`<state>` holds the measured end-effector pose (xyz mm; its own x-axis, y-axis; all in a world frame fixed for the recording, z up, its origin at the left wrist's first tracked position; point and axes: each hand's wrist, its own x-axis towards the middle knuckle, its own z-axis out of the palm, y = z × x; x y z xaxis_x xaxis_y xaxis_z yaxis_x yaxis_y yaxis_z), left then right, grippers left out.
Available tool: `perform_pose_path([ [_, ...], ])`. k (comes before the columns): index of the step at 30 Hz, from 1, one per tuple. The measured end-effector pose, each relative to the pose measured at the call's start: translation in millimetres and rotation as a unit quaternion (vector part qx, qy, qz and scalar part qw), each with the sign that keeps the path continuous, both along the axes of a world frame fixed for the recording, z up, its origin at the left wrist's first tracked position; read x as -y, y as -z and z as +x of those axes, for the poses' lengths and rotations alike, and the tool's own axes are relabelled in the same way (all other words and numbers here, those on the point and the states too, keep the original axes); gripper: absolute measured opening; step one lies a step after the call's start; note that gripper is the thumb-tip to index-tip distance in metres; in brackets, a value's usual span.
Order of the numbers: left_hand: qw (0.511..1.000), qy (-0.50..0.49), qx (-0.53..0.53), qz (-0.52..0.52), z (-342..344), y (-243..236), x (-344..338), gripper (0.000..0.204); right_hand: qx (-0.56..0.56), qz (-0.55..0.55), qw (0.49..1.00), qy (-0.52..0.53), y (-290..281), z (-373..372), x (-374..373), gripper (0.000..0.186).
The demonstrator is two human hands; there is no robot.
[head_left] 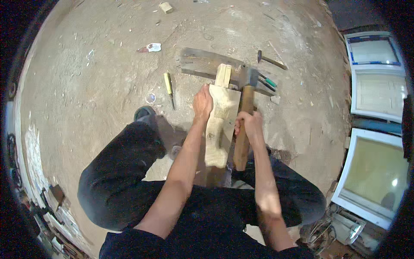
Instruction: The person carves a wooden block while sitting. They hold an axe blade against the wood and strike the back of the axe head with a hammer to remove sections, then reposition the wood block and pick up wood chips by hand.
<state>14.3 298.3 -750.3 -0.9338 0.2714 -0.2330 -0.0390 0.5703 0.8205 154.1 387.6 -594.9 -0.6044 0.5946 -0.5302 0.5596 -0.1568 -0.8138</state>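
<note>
Between my knees stands a pale, carved wooden piece (217, 134) with a narrower tenon-like end at its far side. My left hand (202, 102) is closed round its left edge near that end. To the right of it, my right hand (250, 124) grips the thick wooden handle of a heavy tool (246, 101) with a dark, blocky metal head. The head's exact kind is hard to make out. Beyond the pale piece lies a dark, worn plank (200, 59), partly hidden by the tenon-like end and the tool's head.
A small hammer (272, 61) lies at the far right, near a green-handled tool (270, 82). On the left are a yellow-handled screwdriver-like tool (168, 84) and a clear disc (150, 98). White-framed window panels (347, 172) line the right side. A wood offcut (165, 7) rests far off.
</note>
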Motion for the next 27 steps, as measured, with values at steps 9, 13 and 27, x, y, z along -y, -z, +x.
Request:
perform_pose_path([
  [9, 0.999, -0.001, -0.015, -0.038, 14.6, -17.3, 1.4, 0.050, 0.041, 0.000, 0.999, -0.031, 26.4, 5.4, -5.7, 0.022],
  [13, 1.000, 0.021, -0.001, -0.020, 6.4, -17.3, -4.0, 0.052, 0.048, 0.100, 0.994, -0.002, 78.1, 21.8, 6.5, 0.023],
  [27, 0.999, 0.013, 0.013, -0.030, 11.1, -12.0, 3.4, 0.049, -0.107, 0.091, 0.989, 0.053, 27.9, 32.0, 30.2, 0.007],
])
